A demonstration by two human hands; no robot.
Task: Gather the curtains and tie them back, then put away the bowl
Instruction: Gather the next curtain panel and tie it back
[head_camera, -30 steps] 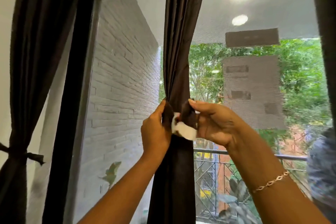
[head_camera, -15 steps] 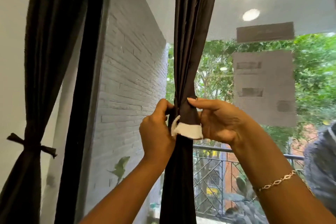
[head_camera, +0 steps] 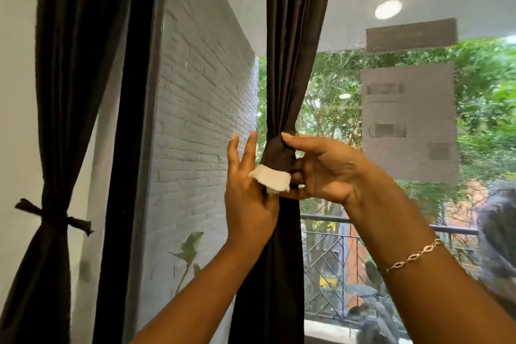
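A dark brown curtain (head_camera: 296,50) hangs gathered in the middle of the window. A brown tie-back band (head_camera: 277,155) with a white frayed end (head_camera: 272,181) wraps its narrowest part. My right hand (head_camera: 326,167) pinches the band from the right, thumb on top. My left hand (head_camera: 247,193) is beside the band with its fingers straight and spread, its palm against the white end. A second dark curtain (head_camera: 69,70) on the left is tied with a knotted band (head_camera: 53,216). No bowl is in view.
A black window frame (head_camera: 125,148) stands between the two curtains. Behind the mesh screen are a white brick wall (head_camera: 201,120), a balcony railing (head_camera: 335,248) and trees. Grey patches (head_camera: 407,123) sit on the screen at right.
My left hand has let go of the band and opened its fingers upward. The view has shifted left and down slightly; the right hand keeps its pinch.
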